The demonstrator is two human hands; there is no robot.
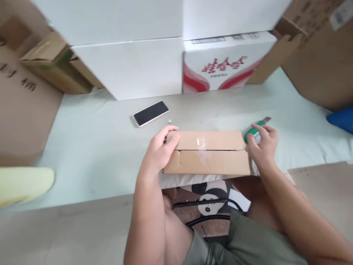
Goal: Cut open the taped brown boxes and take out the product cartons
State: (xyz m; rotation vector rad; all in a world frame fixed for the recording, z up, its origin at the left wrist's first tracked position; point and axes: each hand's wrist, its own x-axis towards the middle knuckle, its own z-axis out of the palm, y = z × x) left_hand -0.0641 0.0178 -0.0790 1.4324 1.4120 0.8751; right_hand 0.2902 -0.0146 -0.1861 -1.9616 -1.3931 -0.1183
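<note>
A small brown cardboard box [212, 162] lies at the table's front edge, its two top flaps meeting along a seam with a strip of clear tape [201, 144] across the middle. My left hand [163, 148] grips the box's left end, thumb on top and fingers over the far side. Just off the box's right end, my right hand [263, 144] has its thumb and fingers on a green utility knife [251, 133]. The knife's blade sticks out toward the far right. Something whitish shows partly beneath my right hand; I cannot make out what it is.
A phone [151, 113] lies beyond the box, with a tiny white scrap [169, 121] near it. White cartons [149, 70] stand stacked at the back, one with red lettering [224, 65]. Large brown cartons flank both sides. A pale yellow-green object [26, 184] sits at left, a blue one [342, 119] at right.
</note>
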